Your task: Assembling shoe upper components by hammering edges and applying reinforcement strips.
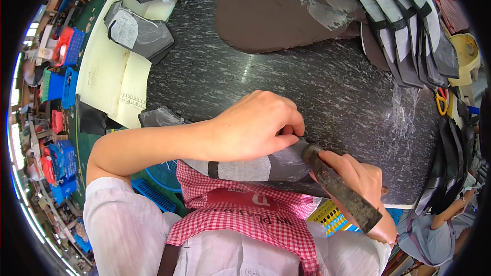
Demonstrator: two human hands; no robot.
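Note:
A grey and black leather-like panel (286, 166) with a pale backing patch lies along the near edge of the dark speckled table (204, 61). My left hand (261, 125) reaches across above it, fingers closed in a pinch at the panel's far edge. Wrapped in my right hand (358, 174) is a hammer (342, 186) with a long, worn metal head. The rounded face of that head rests on or just over the panel, close to my left fingertips; its flat end points toward me. Most of the handle is hidden by my right hand.
Overlapping panels (404, 25) lie at the far right, beside a brown sheet (271, 20). Another panel (138, 33) sits on the cream ledge at left. Yellow-handled scissors (441, 101) and a yellow tub (465, 59) are at the right edge, near a co-worker's arm (452, 209).

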